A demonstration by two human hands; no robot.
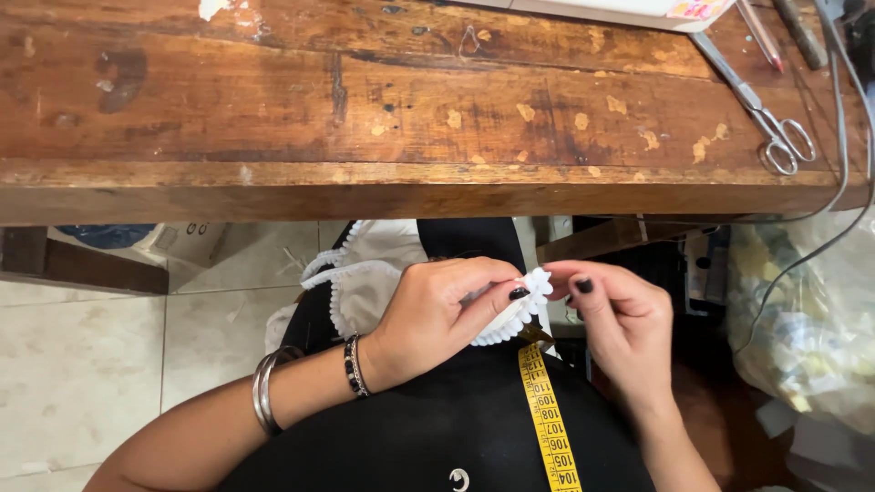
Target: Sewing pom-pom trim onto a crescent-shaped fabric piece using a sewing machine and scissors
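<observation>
Both hands pinch the white lace trim (510,319) in the lap, below the tabletop (365,191) edge. Left hand (437,314) is closed on it, thumb over the scalloped edge; right hand (615,319) grips the tip between thumb and forefinger. Wrists bent inward, forearms rising from the lap. Risk: the grip is tiny, so the trim could slip or twist, or snag the yellow tape measure (547,419) just beneath. Scissors (766,118) lie well apart.

I see a clear plastic bag (807,337) of pale scraps at the right, below the table edge. A grey box (187,241) with dark round marks sits on the floor under the table, left.
</observation>
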